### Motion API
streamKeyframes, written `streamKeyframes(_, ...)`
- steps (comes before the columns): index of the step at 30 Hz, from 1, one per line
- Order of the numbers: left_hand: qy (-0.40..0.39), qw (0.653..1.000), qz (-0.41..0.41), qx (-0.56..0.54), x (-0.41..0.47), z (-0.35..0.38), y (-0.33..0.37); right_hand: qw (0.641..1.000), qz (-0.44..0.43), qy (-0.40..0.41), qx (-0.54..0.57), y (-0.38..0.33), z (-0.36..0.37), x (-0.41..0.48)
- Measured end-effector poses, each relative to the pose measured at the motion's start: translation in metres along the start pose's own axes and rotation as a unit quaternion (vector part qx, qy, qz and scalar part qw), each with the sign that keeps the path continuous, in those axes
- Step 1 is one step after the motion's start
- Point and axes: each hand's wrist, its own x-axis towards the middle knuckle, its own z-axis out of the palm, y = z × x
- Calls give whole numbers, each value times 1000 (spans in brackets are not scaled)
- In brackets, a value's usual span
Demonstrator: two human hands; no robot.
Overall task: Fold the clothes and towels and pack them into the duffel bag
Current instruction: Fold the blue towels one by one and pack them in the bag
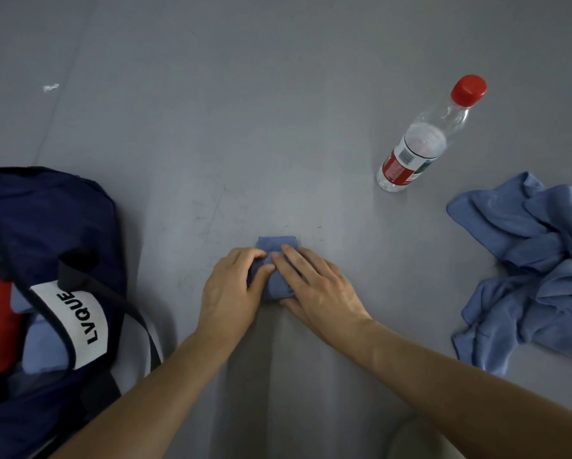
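Blue folded towel (278,242) lies on the floor (278,127) straight ahead of us, its long axis running away. Our left hand (231,286) pinches its left side with curled fingers; our right hand (317,286) presses flat on top. The duffel bag (46,226) sits to our left, nearer the left hand.
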Motion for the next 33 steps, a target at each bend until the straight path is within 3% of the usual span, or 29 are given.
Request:
streamKeyframes(6, -138, 983, 105, 65, 2, -11, -37, 1000, 22, -18, 8, 3, -1, 7)
streamKeyframes(12, -163, 986, 35, -4, 21, -19, -28, 985, 52, -157, 44, 3, -13, 39)
streamKeyframes(15, -126, 982, -130, -53, 11, -24, -13, 980, 92, -152, 91, 3, -16, 52)
streamKeyframes(16, -110, 962, -222, -114, 5, -23, -4, 974, 119, -151, 121, 3, -17, 54)
streamKeyframes(18, -110, 874, -366, -301, -3, -24, 13, 955, 182, -141, 188, -1, -19, 55)
streamKeyframes(20, -148, 794, -401, -432, -2, -34, 29, 917, 245, -131, 287, -8, -25, 53)
streamKeyframes(22, -172, 772, -381, -480, 7, -55, 43, 859, 291, -121, 404, -15, -38, 54)
streamKeyframes(26, -183, 807, -301, -474, 31, -120, 70, 808, 243, -65, 533, -31, -94, 83)
streamKeyframes(30, -132, 860, -240, -430, 44, -213, 81, 804, 205, -56, 556, -76, -164, 128)
streamKeyframes(33, -100, 874, -187, -436, 35, -272, 67, 787, 168, -83, 588, -112, -197, 158)
